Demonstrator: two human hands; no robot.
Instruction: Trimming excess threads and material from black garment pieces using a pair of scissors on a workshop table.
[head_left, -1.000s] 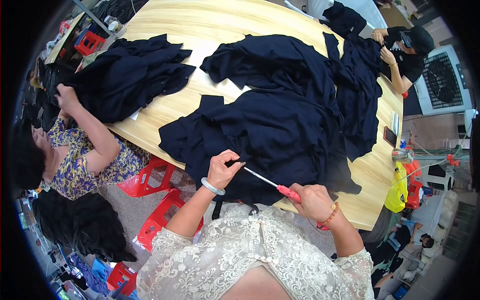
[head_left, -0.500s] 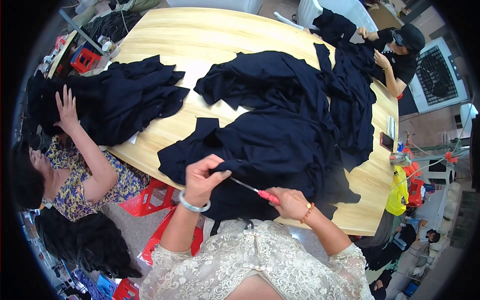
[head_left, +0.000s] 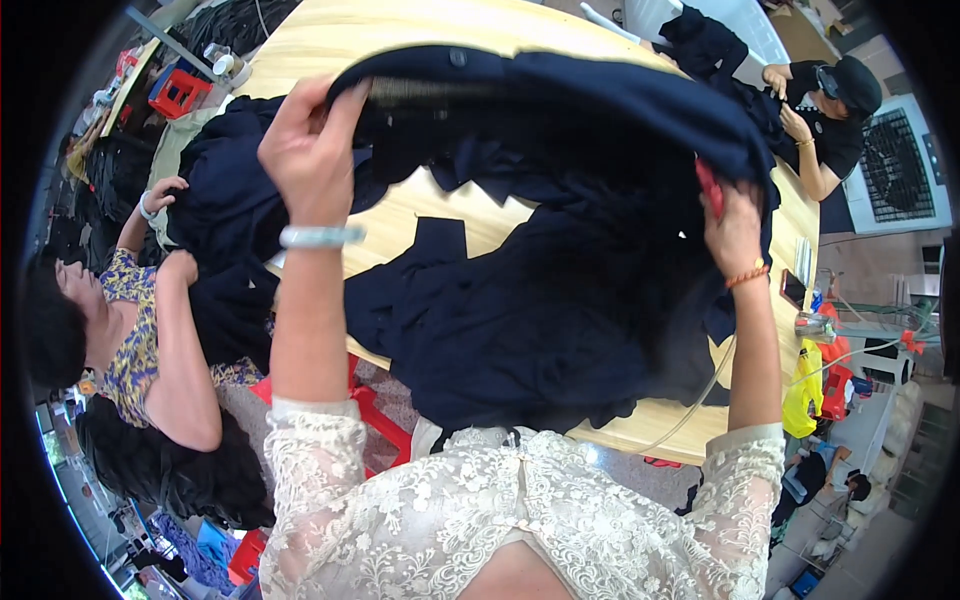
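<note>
Pale wood grain covers the tabletop before us. We have a navy garment raised above it, its band arching through twelve o'clock. Our left hand, near half past ten, pinches the band; our right hand, between two and three, is wrapped round a red-handled tool, though whether it also grips cloth we cannot tell. Dark cloth lies toward six. One co-worker in floral clothing is at nine, a capped co-worker at two.
</note>
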